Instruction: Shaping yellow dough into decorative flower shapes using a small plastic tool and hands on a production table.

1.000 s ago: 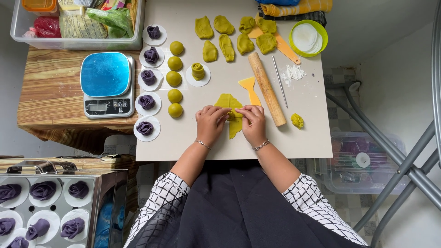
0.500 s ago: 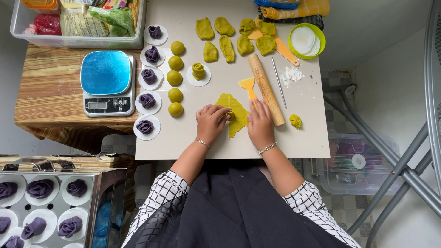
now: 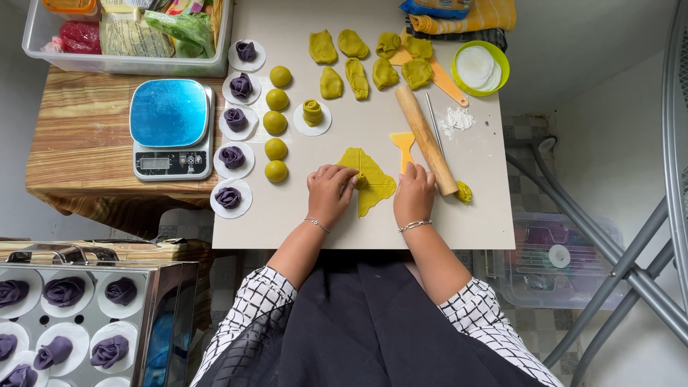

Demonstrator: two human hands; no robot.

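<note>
A person in a black apron and checked sleeves works at a pale board point(image 3: 287, 229), where a flattened sheet of yellow-green dough point(image 3: 373, 188) lies between both hands, thin, irregular at the edges and rolled up along its left side. The left hand point(image 3: 330, 193) rests on that rolled edge, fingers curled together and pinching the dough. The right hand point(image 3: 413, 195) lies flat just beside the sheet's right edge, fingers together and pressed to the board, holding nothing. A wooden rolling pin point(image 3: 426, 137) and a yellow scraper point(image 3: 403, 143) sit just beyond. Farther off stand 5 purple dough roses point(image 3: 231, 156) on white paper rounds, 4 green dough balls point(image 3: 276, 123), a blue kitchen scale point(image 3: 170, 127) and several flattened green dough pieces point(image 3: 357, 77).
</note>
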